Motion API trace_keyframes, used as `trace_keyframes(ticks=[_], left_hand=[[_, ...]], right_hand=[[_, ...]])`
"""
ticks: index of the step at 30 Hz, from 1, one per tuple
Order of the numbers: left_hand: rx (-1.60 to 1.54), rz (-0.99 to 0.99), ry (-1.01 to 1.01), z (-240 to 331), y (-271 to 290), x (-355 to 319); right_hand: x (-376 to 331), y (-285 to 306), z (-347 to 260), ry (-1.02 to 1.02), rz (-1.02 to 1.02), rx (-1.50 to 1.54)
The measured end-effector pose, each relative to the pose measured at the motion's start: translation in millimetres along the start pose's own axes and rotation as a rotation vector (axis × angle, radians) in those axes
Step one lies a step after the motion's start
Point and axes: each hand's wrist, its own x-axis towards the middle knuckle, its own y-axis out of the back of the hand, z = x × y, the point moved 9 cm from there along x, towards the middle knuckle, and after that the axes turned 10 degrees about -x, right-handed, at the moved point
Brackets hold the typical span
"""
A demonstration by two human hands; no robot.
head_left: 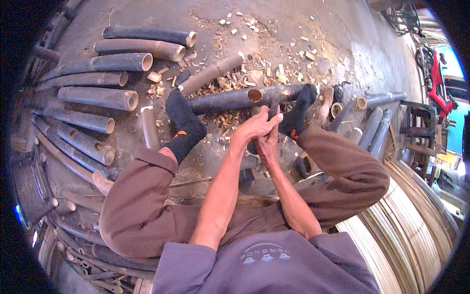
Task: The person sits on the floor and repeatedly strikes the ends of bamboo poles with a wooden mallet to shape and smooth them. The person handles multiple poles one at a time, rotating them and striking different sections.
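Bamboo tube crosswise between the feet, left hand and right hand at its near side, chips on the floor around it, cut tubes rowed at left, slats lying at near right

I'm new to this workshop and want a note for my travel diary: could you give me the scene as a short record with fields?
Main piece: dark bamboo pole lying crosswise, with a hole in its side
Hands: left hand and right hand close together by the pole; their grip is unclear
Feet: black socks, one near each end
Floor: scattered pale chips
Left side: cut bamboo lengths
Right side: long pale strips
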Motion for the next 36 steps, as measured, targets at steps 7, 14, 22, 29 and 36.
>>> trace_keyframes(ticks=[7,14,22,29,36], left_hand=[[0.158,0.012,0.105,-28,32,3],[-0.135,0.175,0.000,-39,11,26],[-1.212,0.563,-0.036,-22,-14,65],[-0.453,0.123,0.010,-34,-4,52],[0.208,-0.004,0.078,-11,9,34]], right_hand=[[11,-41,28,0.114,0.179,0.066],[27,-19,44,0.016,0.104,-0.126],[118,14,-27,0.153,-0.674,-1.289],[59,10,37,-0.016,-0.184,-0.465],[21,-24,59,-0.205,-0.038,0.162]])
